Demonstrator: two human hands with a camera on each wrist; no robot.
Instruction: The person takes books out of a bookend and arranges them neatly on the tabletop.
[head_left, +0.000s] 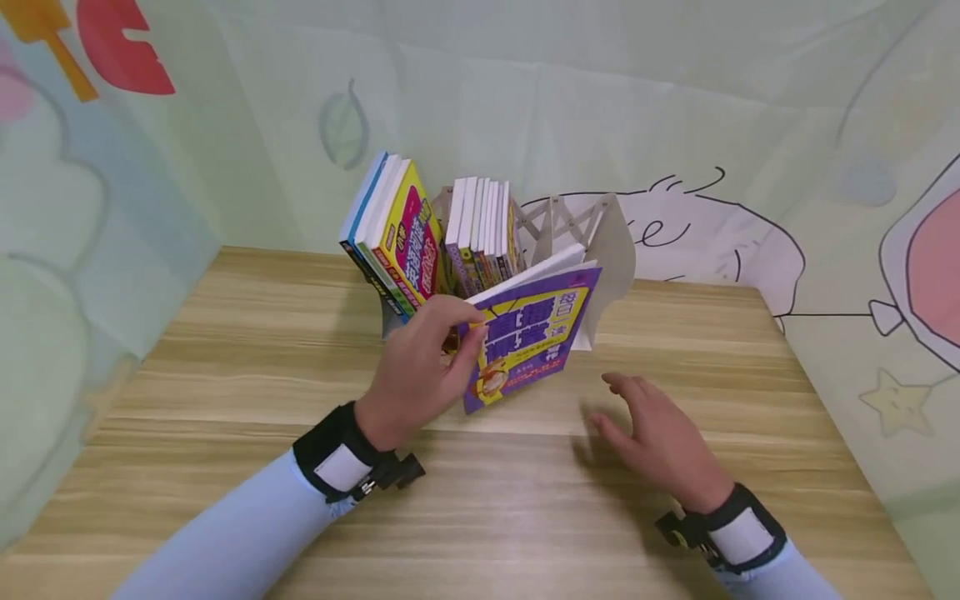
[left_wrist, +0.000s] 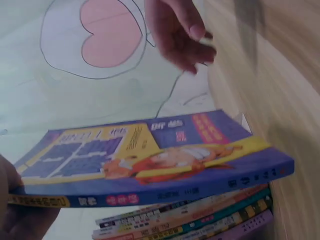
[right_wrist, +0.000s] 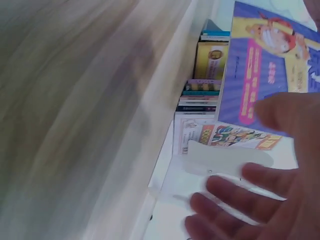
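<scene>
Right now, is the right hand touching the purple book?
Apart. The head view shows a strip of tabletop between the right hand and the purple book.

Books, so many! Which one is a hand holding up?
The purple book with the yellow cover panel: the left hand pinches it, while the other books stand unheld.

Tabletop (head_left: 495,525) with printed walls (head_left: 600,75).
Tabletop: wood-grain, streaked, soft sheen at front. Walls: pale green, lightly creased; printed leaf (head_left: 344,127), yellow star (head_left: 895,402), pink heart (left_wrist: 111,37).
</scene>
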